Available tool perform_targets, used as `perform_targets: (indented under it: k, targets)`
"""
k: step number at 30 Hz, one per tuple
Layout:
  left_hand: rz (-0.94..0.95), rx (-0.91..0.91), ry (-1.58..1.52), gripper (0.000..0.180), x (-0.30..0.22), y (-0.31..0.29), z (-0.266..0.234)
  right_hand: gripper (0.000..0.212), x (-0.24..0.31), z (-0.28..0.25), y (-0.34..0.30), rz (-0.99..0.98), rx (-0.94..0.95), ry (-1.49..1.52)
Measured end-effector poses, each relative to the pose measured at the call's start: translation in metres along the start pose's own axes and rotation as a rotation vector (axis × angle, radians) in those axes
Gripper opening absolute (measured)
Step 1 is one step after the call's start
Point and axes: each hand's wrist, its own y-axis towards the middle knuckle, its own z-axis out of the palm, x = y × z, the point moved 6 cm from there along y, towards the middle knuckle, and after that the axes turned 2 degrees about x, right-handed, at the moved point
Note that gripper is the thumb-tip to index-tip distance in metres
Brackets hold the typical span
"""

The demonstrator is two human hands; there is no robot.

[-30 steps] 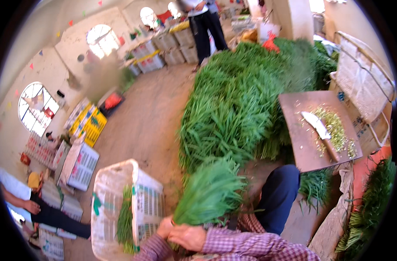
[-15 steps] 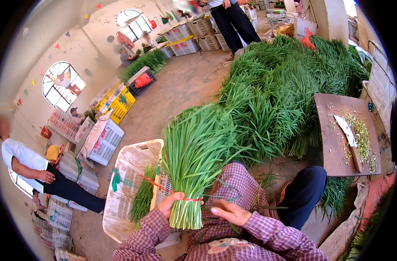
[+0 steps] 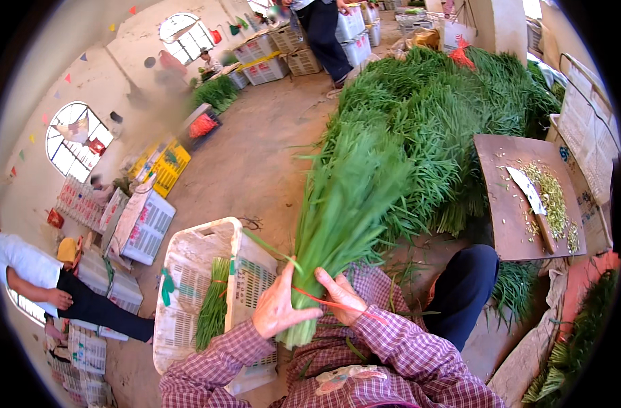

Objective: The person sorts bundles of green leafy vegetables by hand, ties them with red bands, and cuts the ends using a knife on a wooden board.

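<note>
A thick bunch of garlic chives (image 3: 344, 197) leans up and to the right, its leaves blurred by motion and its pale cut stems low in front of me. My left hand (image 3: 280, 302) holds its stem end from the left, thumb stretched across the stems. From the right, my right hand (image 3: 341, 296) presses against the same stems. A thin red tie (image 3: 307, 294) crosses the stems and runs past my right palm toward the wrist. Left of the bunch stands a white plastic crate (image 3: 205, 238); a smaller tied bunch (image 3: 213, 302) lies inside.
A large heap of chives (image 3: 419, 129) spreads ahead and right. A knife (image 3: 531, 204) and chopped bits rest on a brown board (image 3: 494, 238) at the right. Stacked crates (image 3: 144, 228) line the left wall. One person (image 3: 35, 265) stands far left, another (image 3: 324, 37) at the back.
The bunch has swung right and its top tilts away to the right. My right hand has come onto the stems, and my left hand has shifted up on them. The view has turned slightly.
</note>
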Motion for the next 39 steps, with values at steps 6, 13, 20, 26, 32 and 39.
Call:
perform_targets:
  k: [6,13,20,26,32,39]
  targets:
    - [-0.394,0.138,-0.782,0.105,0.029,-0.012,-0.010,0.069,-0.004,-0.026,-0.004,0.088,0.077,0.155]
    - [-0.381,0.258,-1.475,0.083,0.062,-0.003,0.051,0.068,-0.013,-0.024,0.002,0.110,0.182,0.103]
    - [-0.363,0.218,-1.599,0.066,0.069,0.013,0.042,0.069,0.014,-0.020,0.015,0.135,0.255,-0.621]
    - [-0.368,0.129,-1.248,0.073,0.058,0.017,0.015,0.070,0.052,-0.001,-0.003,-0.007,0.267,-0.566]
    - [-0.354,-0.010,-1.011,0.070,0.058,0.002,-0.011,0.053,0.145,-0.080,-0.027,-0.384,-0.415,-0.509]
    - [-0.301,-0.090,-1.008,0.069,0.056,-0.009,-0.015,0.014,0.234,0.006,-0.056,-0.864,-0.337,-0.866]
